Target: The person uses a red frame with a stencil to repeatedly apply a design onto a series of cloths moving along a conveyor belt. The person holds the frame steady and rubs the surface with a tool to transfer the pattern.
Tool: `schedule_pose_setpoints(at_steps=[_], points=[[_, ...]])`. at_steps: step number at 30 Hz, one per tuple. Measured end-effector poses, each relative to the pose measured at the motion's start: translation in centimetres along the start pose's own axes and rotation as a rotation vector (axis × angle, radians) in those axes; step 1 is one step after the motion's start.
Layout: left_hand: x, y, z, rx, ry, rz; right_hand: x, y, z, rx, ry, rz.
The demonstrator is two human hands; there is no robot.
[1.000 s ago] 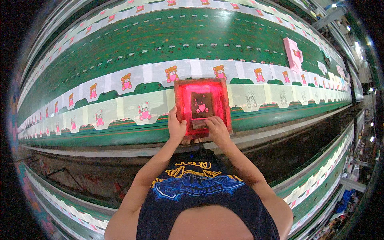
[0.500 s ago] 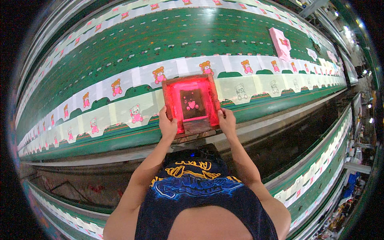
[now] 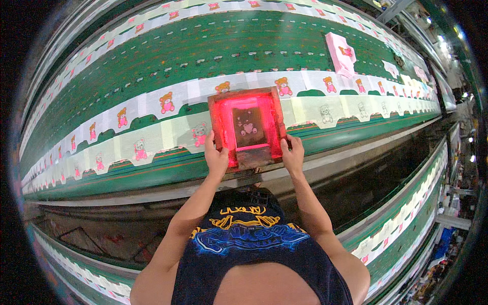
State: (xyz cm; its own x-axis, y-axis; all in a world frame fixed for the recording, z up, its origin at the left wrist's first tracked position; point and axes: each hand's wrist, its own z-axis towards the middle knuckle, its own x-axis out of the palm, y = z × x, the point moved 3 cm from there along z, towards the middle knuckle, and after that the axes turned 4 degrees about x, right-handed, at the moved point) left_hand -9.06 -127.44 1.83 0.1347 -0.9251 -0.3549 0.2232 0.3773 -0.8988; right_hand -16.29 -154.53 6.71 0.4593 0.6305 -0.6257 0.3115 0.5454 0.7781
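A red printing screen in a wooden frame (image 3: 247,127) lies flat on a long green desk (image 3: 203,46), set over a pale strip of cloth pieces (image 3: 168,122) printed with pink teddy bears. A bear outline shows in the frame's darker centre, lined up with the row of bears, probably so that the print lands on the piece beneath. The left hand (image 3: 216,157) clasps the frame's near left corner, fingers curled tight on the wood. The right hand (image 3: 293,154) clasps the near right corner the same way. Holding both corners likely keeps the frame square and steady. Farther along the desk, to the right, a pink folded cloth (image 3: 340,53) rests apart from the frame. The person's dark printed shirt (image 3: 249,244) fills the lower view.
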Motion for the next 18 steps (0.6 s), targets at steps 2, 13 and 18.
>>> schedule_pose_setpoints(at_steps=[2, 13, 18], points=[[2.8, -1.1, -0.4, 0.004, 0.006, 0.011, -1.9, -2.2, 1.7, -0.057, -0.013, -0.052], [8.7, -2.9, -1.2, -0.114, 0.057, 0.107, -5.6, -7.5, 5.0, -0.004, 0.119, 0.005], [8.9, -3.0, -1.1, -0.068, 0.048, 0.179, -5.6, -8.3, 5.2, -0.006, 0.138, 0.000]])
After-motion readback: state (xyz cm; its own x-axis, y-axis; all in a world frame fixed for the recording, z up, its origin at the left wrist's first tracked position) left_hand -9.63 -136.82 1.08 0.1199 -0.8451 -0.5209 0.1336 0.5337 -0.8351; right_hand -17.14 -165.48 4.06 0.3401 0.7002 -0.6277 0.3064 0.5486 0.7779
